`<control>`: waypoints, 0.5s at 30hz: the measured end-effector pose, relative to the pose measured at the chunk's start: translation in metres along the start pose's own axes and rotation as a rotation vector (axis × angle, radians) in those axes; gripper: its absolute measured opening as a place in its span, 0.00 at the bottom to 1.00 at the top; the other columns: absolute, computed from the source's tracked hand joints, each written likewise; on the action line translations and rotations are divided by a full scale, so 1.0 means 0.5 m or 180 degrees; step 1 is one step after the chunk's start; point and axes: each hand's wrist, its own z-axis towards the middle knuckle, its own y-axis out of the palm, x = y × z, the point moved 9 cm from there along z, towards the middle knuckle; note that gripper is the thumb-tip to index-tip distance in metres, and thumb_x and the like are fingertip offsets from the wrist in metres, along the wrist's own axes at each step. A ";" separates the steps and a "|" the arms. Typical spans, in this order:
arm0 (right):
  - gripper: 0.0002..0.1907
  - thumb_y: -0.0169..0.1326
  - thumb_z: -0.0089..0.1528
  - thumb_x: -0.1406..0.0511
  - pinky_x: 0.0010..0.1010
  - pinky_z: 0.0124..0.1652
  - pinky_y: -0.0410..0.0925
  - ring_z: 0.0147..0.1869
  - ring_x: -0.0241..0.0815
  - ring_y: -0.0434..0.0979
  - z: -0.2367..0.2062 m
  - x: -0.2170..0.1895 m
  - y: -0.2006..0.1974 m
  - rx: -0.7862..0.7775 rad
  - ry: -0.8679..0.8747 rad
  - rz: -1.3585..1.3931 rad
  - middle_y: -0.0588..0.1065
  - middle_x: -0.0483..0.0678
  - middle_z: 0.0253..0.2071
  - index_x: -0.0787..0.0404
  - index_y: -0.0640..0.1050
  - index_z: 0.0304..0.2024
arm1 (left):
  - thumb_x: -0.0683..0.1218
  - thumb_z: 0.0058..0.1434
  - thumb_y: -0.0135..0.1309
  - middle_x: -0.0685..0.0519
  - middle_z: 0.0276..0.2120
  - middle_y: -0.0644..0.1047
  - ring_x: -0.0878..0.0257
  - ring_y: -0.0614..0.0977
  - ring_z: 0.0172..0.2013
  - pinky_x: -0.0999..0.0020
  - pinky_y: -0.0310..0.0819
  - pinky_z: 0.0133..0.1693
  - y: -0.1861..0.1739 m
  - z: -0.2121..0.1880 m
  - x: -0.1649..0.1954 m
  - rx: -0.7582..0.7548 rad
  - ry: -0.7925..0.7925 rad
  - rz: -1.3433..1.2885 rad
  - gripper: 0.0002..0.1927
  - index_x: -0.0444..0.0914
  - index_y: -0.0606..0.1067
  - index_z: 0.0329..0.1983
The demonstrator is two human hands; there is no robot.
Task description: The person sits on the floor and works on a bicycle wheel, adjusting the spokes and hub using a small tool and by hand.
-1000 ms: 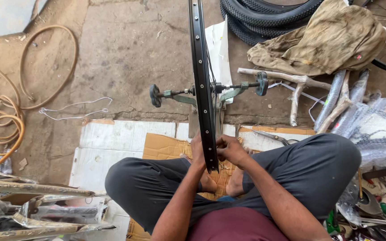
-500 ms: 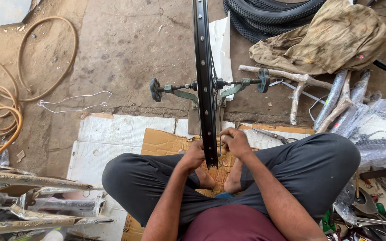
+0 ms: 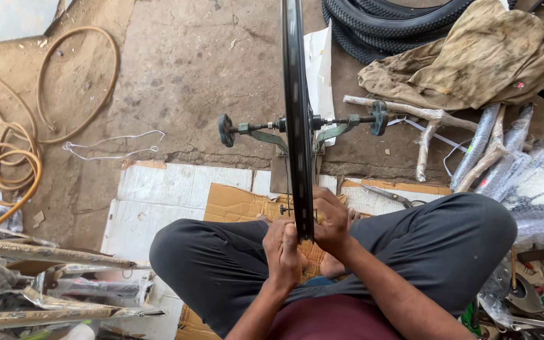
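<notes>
A black bicycle wheel rim (image 3: 297, 113) stands upright on edge in a truing stand (image 3: 266, 135), seen edge-on in front of me. My left hand (image 3: 283, 250) grips the near edge of the rim from the left, fingers closed on it. My right hand (image 3: 331, 220) presses on the same part of the rim from the right, fingers curled around it. I sit cross-legged in dark trousers on flattened cardboard (image 3: 234, 204). Whether a small tool is in either hand cannot be told.
Black tyres (image 3: 385, 25) and a dirty cloth (image 3: 473, 60) lie at the far right. Plastic-wrapped metal parts (image 3: 524, 170) are on the right, pliers (image 3: 391, 196) by my right knee. Coiled tan hose (image 3: 7, 164) lies left, wrapped frame tubes (image 3: 51, 277) near left.
Both hands have shifted a little along the near edge of the rim; the left hand has come lower and closer to me. The view has tilted slightly.
</notes>
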 end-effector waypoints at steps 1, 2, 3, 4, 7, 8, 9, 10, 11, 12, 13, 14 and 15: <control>0.10 0.57 0.65 0.62 0.40 0.52 0.75 0.53 0.51 0.82 0.023 -0.022 -0.001 0.0046 -0.0143 0.0060 0.79 0.56 0.48 0.63 0.77 0.42 | 0.49 0.73 0.39 0.53 0.32 0.74 0.61 0.75 0.33 0.62 0.69 0.37 -0.005 0.011 0.068 0.0115 0.0545 0.0100 0.17 0.36 0.75 0.36; 0.11 0.56 0.66 0.62 0.42 0.55 0.75 0.55 0.53 0.81 0.049 -0.039 -0.006 0.0084 -0.0279 0.0130 0.78 0.57 0.50 0.64 0.77 0.44 | 0.48 0.73 0.42 0.52 0.32 0.74 0.61 0.75 0.33 0.62 0.68 0.37 -0.004 0.030 0.116 0.0211 0.0749 0.0263 0.15 0.36 0.74 0.36; 0.12 0.55 0.68 0.62 0.39 0.53 0.76 0.54 0.51 0.83 0.076 -0.035 0.001 -0.0080 -0.0070 0.0357 0.79 0.57 0.51 0.65 0.77 0.47 | 0.48 0.73 0.44 0.51 0.33 0.74 0.60 0.74 0.33 0.62 0.68 0.36 -0.004 0.055 0.160 0.0302 0.0950 0.0429 0.13 0.35 0.72 0.36; 0.14 0.53 0.69 0.61 0.37 0.50 0.77 0.53 0.49 0.84 0.106 -0.025 0.005 -0.0226 0.0138 0.0571 0.79 0.56 0.51 0.65 0.78 0.50 | 0.48 0.73 0.47 0.50 0.33 0.73 0.59 0.73 0.33 0.62 0.68 0.36 -0.004 0.082 0.203 0.0375 0.1162 0.0592 0.12 0.35 0.71 0.36; 0.23 0.44 0.71 0.57 0.33 0.39 0.81 0.40 0.40 0.86 0.194 0.046 0.031 -0.0689 0.1110 0.1424 0.83 0.51 0.48 0.60 0.77 0.62 | 0.44 0.73 0.46 0.42 0.45 0.74 0.53 0.75 0.46 0.58 0.73 0.47 0.013 0.165 0.293 0.0380 0.1339 0.0749 0.10 0.30 0.72 0.45; 0.17 0.48 0.72 0.59 0.33 0.46 0.81 0.49 0.46 0.84 0.239 0.008 0.012 -0.0737 -0.0024 0.0803 0.79 0.55 0.54 0.58 0.75 0.59 | 0.42 0.74 0.44 0.38 0.53 0.74 0.51 0.76 0.53 0.58 0.75 0.53 0.018 0.188 0.319 0.0344 0.1451 0.0768 0.11 0.29 0.72 0.50; 0.11 0.53 0.73 0.62 0.34 0.52 0.80 0.58 0.51 0.83 0.263 -0.030 0.001 -0.0790 -0.1158 0.0161 0.75 0.59 0.60 0.57 0.73 0.57 | 0.41 0.72 0.45 0.39 0.53 0.73 0.50 0.76 0.54 0.57 0.75 0.54 0.020 0.213 0.335 0.0352 0.1405 0.0875 0.11 0.29 0.71 0.51; 0.16 0.53 0.73 0.63 0.34 0.55 0.78 0.58 0.46 0.82 0.294 0.009 0.000 -0.1074 -0.0522 0.1387 0.75 0.56 0.62 0.60 0.72 0.61 | 0.41 0.70 0.45 0.39 0.53 0.72 0.50 0.76 0.55 0.56 0.75 0.56 0.022 0.234 0.349 0.0378 0.1358 0.0993 0.12 0.28 0.71 0.53; 0.21 0.54 0.72 0.63 0.34 0.58 0.76 0.58 0.42 0.80 0.309 0.040 0.012 -0.1343 0.0168 0.2607 0.75 0.53 0.63 0.63 0.71 0.65 | 0.40 0.68 0.46 0.40 0.53 0.72 0.49 0.76 0.56 0.55 0.75 0.58 0.019 0.247 0.361 0.0405 0.1294 0.1119 0.14 0.28 0.70 0.54; 0.25 0.55 0.71 0.64 0.34 0.60 0.73 0.58 0.37 0.79 0.311 0.061 0.027 -0.1585 0.0917 0.3809 0.75 0.50 0.64 0.67 0.69 0.69 | 0.39 0.68 0.47 0.40 0.54 0.72 0.48 0.76 0.57 0.54 0.74 0.59 0.015 0.253 0.373 0.0450 0.1286 0.1115 0.14 0.28 0.70 0.55; 0.27 0.56 0.70 0.64 0.34 0.61 0.73 0.59 0.38 0.79 0.320 0.070 0.026 -0.1643 0.1032 0.3798 0.75 0.51 0.64 0.68 0.68 0.69 | 0.39 0.67 0.48 0.40 0.55 0.72 0.48 0.76 0.57 0.53 0.73 0.59 0.012 0.259 0.383 0.0502 0.1285 0.1111 0.15 0.28 0.71 0.55; 0.28 0.57 0.69 0.65 0.34 0.61 0.72 0.60 0.38 0.79 0.324 0.075 0.022 -0.1700 0.1134 0.3778 0.75 0.51 0.65 0.70 0.68 0.69 | 0.38 0.67 0.49 0.40 0.56 0.72 0.47 0.76 0.58 0.53 0.72 0.60 0.012 0.263 0.391 0.0552 0.1298 0.1102 0.15 0.28 0.71 0.56; 0.30 0.58 0.67 0.66 0.34 0.61 0.72 0.60 0.38 0.79 0.328 0.079 0.021 -0.1745 0.1239 0.3751 0.75 0.52 0.65 0.71 0.67 0.69 | 0.38 0.67 0.49 0.41 0.57 0.72 0.48 0.75 0.58 0.52 0.71 0.61 0.013 0.267 0.396 0.0559 0.1327 0.1152 0.15 0.29 0.71 0.57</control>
